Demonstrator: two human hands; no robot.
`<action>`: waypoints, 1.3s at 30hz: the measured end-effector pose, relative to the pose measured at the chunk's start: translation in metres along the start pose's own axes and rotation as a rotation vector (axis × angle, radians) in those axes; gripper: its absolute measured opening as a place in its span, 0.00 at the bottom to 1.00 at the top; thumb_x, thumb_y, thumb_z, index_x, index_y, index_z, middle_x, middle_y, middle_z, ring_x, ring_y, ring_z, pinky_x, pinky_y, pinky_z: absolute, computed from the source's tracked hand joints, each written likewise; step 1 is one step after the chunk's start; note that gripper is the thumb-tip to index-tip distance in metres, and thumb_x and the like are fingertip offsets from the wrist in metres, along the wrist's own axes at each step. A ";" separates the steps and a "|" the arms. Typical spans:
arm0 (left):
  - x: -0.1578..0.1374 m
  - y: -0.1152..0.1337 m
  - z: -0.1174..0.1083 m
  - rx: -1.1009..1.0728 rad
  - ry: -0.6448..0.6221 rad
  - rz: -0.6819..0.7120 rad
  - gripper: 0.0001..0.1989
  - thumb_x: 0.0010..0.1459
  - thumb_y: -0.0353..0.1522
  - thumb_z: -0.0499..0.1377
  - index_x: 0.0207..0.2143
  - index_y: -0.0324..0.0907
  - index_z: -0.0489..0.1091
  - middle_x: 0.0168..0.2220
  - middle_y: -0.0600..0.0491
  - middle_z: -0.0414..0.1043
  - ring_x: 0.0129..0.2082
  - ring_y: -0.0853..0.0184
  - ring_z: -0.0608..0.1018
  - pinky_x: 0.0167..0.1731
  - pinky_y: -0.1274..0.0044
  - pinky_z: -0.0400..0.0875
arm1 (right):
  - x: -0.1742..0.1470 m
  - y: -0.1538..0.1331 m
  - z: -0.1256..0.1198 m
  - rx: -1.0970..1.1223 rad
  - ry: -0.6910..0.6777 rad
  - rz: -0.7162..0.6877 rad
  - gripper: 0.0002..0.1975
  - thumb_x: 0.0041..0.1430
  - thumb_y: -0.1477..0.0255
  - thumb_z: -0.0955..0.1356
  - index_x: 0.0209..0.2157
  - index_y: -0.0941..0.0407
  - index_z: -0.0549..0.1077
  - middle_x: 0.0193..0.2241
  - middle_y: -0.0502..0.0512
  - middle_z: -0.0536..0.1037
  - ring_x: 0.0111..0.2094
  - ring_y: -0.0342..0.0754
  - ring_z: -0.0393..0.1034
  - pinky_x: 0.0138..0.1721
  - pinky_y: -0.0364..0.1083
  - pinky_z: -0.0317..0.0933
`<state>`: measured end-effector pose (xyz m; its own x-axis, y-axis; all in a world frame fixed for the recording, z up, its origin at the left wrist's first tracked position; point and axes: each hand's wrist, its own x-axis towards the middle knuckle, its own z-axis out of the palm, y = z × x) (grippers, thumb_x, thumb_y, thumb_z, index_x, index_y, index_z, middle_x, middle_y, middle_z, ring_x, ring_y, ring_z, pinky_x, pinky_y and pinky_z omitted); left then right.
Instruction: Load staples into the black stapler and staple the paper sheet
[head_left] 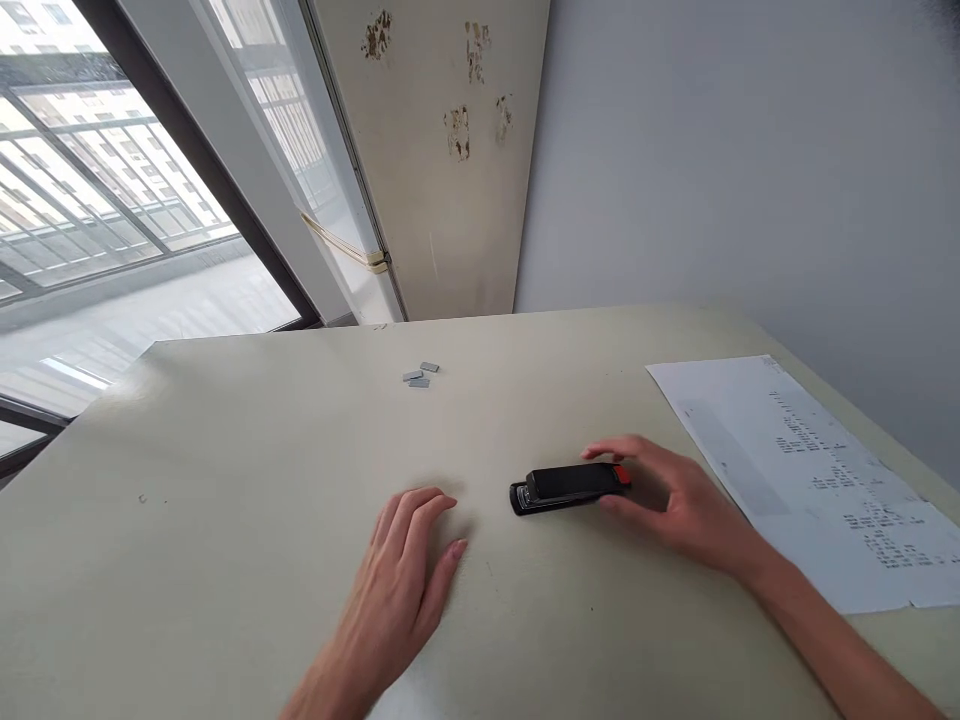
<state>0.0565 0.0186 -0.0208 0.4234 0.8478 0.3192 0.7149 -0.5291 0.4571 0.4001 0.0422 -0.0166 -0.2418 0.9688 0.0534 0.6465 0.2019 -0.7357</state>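
A black stapler (pixel 574 484) with a red tip at its right end lies on the table, its nose pointing left. Around that red end is my right hand (pixel 664 495), thumb on the near side and fingers on the far side. Its fingers are apart, not closed on the stapler; whether the thumb touches it I cannot tell. My left hand (pixel 405 560) rests on the table to the left of the stapler, empty, with fingers loosely bent and thumb spread away. Several short grey staple strips (pixel 418 380) lie together farther back.
Printed white paper sheets (pixel 735 450) lie on the right of the pale table (pixel 225 560), partly under my right forearm. Beyond the table's far edge stand a grey wall (pixel 735 180) and a stained beige panel (pixel 457 200). A window (pixel 112 180) is at the left.
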 end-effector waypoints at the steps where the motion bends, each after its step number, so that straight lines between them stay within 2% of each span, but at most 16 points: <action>1: 0.000 0.000 0.000 0.000 -0.007 0.001 0.13 0.73 0.33 0.54 0.58 0.45 0.64 0.54 0.45 0.72 0.53 0.57 0.76 0.49 0.66 0.76 | 0.000 0.000 0.004 0.006 -0.036 -0.026 0.18 0.68 0.56 0.69 0.55 0.44 0.73 0.50 0.55 0.80 0.48 0.55 0.76 0.47 0.52 0.71; 7: 0.002 0.000 0.001 0.018 -0.021 0.032 0.12 0.72 0.33 0.55 0.57 0.45 0.66 0.53 0.46 0.73 0.52 0.57 0.76 0.49 0.67 0.76 | 0.002 0.002 0.011 0.050 -0.065 -0.044 0.10 0.71 0.61 0.69 0.51 0.45 0.75 0.45 0.52 0.80 0.41 0.51 0.75 0.40 0.48 0.70; 12: 0.003 0.000 0.000 0.023 -0.033 0.024 0.15 0.71 0.35 0.58 0.58 0.46 0.66 0.54 0.46 0.73 0.53 0.56 0.76 0.51 0.65 0.76 | 0.000 -0.014 0.023 0.162 -0.139 -0.092 0.09 0.70 0.64 0.70 0.51 0.45 0.75 0.46 0.52 0.80 0.44 0.51 0.75 0.42 0.47 0.69; 17: 0.003 0.001 -0.002 -0.008 -0.049 0.057 0.17 0.69 0.36 0.61 0.58 0.47 0.67 0.53 0.46 0.74 0.52 0.55 0.77 0.49 0.65 0.78 | -0.002 -0.029 0.038 0.269 -0.217 -0.141 0.12 0.73 0.62 0.67 0.54 0.45 0.74 0.48 0.52 0.80 0.46 0.50 0.75 0.45 0.47 0.68; 21: 0.005 0.001 -0.002 -0.027 -0.062 0.109 0.12 0.69 0.34 0.61 0.53 0.46 0.70 0.48 0.47 0.76 0.50 0.57 0.78 0.47 0.67 0.77 | -0.002 -0.030 0.039 0.346 -0.232 -0.125 0.17 0.79 0.62 0.57 0.56 0.46 0.74 0.48 0.54 0.80 0.47 0.50 0.75 0.48 0.48 0.68; 23: 0.006 0.001 -0.001 -0.033 -0.062 0.120 0.11 0.69 0.34 0.62 0.52 0.46 0.70 0.47 0.47 0.76 0.49 0.58 0.78 0.47 0.68 0.77 | -0.002 -0.029 0.040 0.341 -0.227 -0.105 0.18 0.79 0.64 0.55 0.55 0.47 0.74 0.48 0.54 0.80 0.48 0.50 0.75 0.49 0.48 0.68; 29: 0.003 0.001 -0.001 -0.017 -0.009 0.086 0.20 0.67 0.38 0.65 0.58 0.46 0.67 0.51 0.47 0.75 0.51 0.57 0.78 0.48 0.66 0.77 | -0.005 -0.029 0.044 0.293 -0.213 -0.106 0.18 0.79 0.64 0.55 0.56 0.46 0.73 0.48 0.54 0.80 0.46 0.51 0.75 0.47 0.48 0.69; 31: 0.001 0.002 -0.004 -0.016 0.050 0.089 0.22 0.66 0.38 0.66 0.59 0.46 0.66 0.52 0.45 0.74 0.53 0.55 0.76 0.49 0.65 0.76 | -0.005 -0.027 0.046 0.273 -0.197 -0.115 0.18 0.79 0.63 0.55 0.55 0.46 0.73 0.47 0.54 0.80 0.46 0.51 0.75 0.46 0.48 0.69; 33: -0.002 0.003 -0.007 -0.051 0.191 0.124 0.19 0.66 0.37 0.64 0.57 0.45 0.67 0.51 0.44 0.73 0.53 0.53 0.75 0.49 0.63 0.75 | -0.006 -0.025 0.047 0.263 -0.175 -0.119 0.18 0.79 0.63 0.56 0.54 0.46 0.74 0.46 0.54 0.81 0.44 0.51 0.75 0.45 0.49 0.69; 36: -0.007 0.002 -0.010 -0.153 0.457 0.117 0.11 0.72 0.36 0.54 0.53 0.44 0.68 0.47 0.44 0.71 0.49 0.54 0.74 0.46 0.60 0.72 | -0.006 -0.024 0.048 0.261 -0.151 -0.109 0.17 0.79 0.62 0.57 0.53 0.46 0.75 0.44 0.54 0.81 0.42 0.51 0.75 0.42 0.48 0.68; 39: -0.009 0.000 -0.012 -0.200 0.580 0.007 0.13 0.75 0.31 0.45 0.50 0.44 0.69 0.47 0.45 0.70 0.49 0.56 0.73 0.47 0.61 0.70 | -0.006 -0.025 0.048 0.261 -0.144 -0.094 0.16 0.78 0.62 0.58 0.52 0.45 0.76 0.43 0.53 0.81 0.40 0.50 0.75 0.40 0.47 0.67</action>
<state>0.0458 0.0105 -0.0138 0.0161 0.7169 0.6970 0.5710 -0.5788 0.5822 0.3501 0.0244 -0.0308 -0.4036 0.9137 0.0475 0.4135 0.2285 -0.8814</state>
